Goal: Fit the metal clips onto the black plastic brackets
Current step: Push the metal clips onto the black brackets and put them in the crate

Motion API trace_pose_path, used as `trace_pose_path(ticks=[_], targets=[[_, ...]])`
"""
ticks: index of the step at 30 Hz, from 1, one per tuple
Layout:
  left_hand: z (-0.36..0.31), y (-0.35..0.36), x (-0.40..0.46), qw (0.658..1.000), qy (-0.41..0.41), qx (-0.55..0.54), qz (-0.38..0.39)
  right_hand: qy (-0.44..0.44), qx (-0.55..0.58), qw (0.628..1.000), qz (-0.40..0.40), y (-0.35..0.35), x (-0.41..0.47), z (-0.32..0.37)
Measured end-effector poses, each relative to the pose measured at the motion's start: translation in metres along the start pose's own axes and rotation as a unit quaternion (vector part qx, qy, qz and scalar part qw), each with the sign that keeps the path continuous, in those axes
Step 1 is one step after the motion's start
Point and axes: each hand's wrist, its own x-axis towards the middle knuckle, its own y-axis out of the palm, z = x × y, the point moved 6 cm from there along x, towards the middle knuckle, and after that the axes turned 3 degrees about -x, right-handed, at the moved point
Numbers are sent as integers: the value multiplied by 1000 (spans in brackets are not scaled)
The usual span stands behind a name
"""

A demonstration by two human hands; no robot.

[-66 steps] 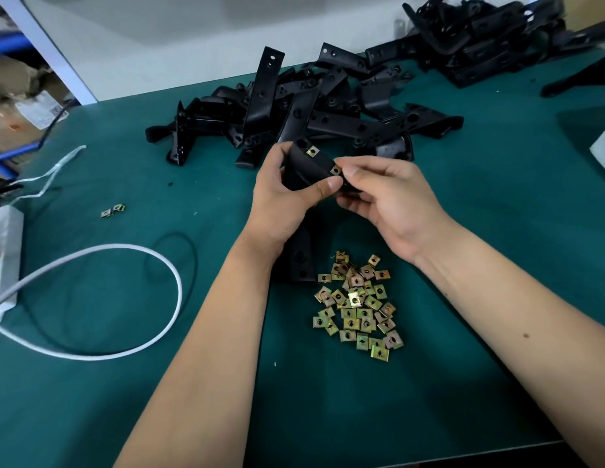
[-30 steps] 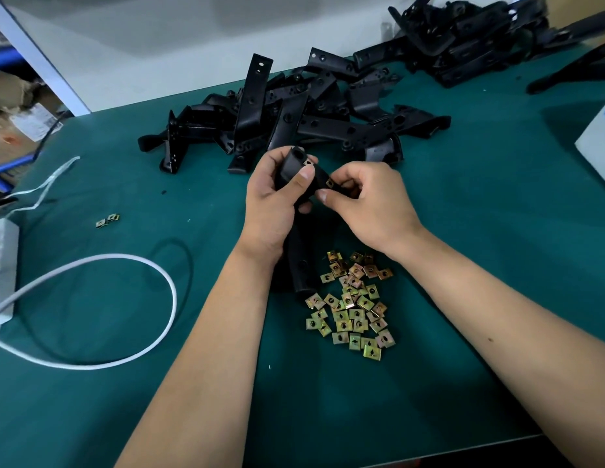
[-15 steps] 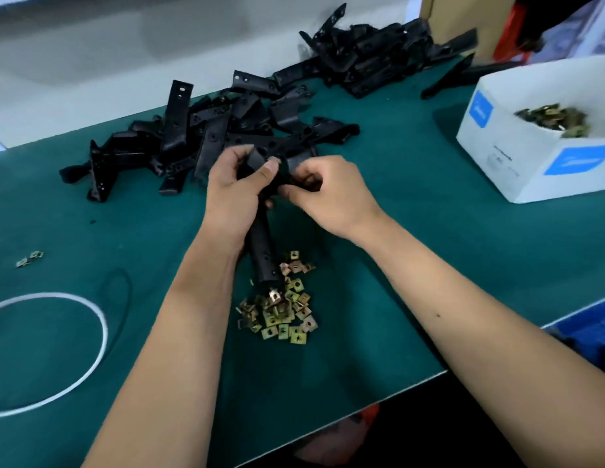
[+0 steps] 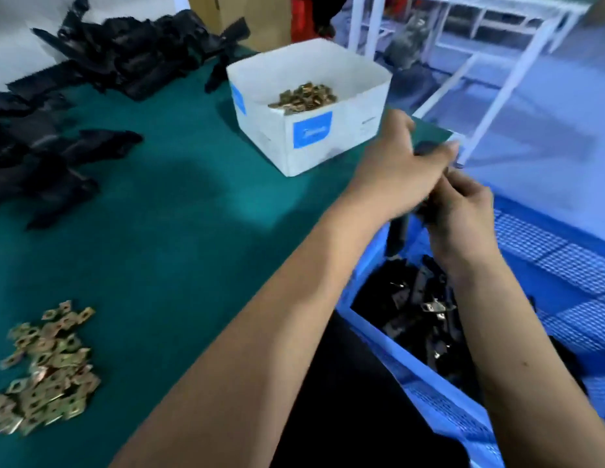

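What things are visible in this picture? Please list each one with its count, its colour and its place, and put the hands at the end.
table: one, green top, fills the left and middle.
loose brackets: a pile, too many to count, black, far left of the table.
second pile of brackets: black, far edge of the table.
loose clips: a heap, brass colour, near left of the table.
box: one, white with blue labels, on the table near its right edge.
clips in the box: many, brass colour.
crate: one, blue, beside the table on the right, with black brackets inside.
held bracket: one, black, above the crate.
left hand: grips the held bracket.
right hand: grips it too.
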Motion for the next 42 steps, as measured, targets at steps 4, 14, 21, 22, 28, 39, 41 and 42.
trace_pose_path(ticks=[4, 14, 21, 22, 28, 39, 41, 42], targets=[[49, 108, -7, 976, -32, 126, 174, 156, -70, 977, -126, -119, -12, -82], [185, 149, -30, 921, -143, 232, 278, 362, -580, 726, -81, -221, -45, -184], [89, 115, -6, 977, 57, 170, 113, 132, -613, 767, -138, -155, -6, -104], [68, 105, -4, 982, 96, 145, 79, 72, -615, 774, -131, -133, -1, -85], [-12, -1, -13, 958, 254, 51, -120, -290, -511, 802, -111, 17, -20, 42], [55, -289, -142, 865, 127, 184, -449, -297, -451, 769, 342, 326, -114, 42], [73, -329, -179, 841, 96, 199, -494, -329, -431, 734, 408, 372, -147, 37], [82, -348, -199, 828, 82, 208, -515, -338, -424, 720, 434, 394, -163, 33]])
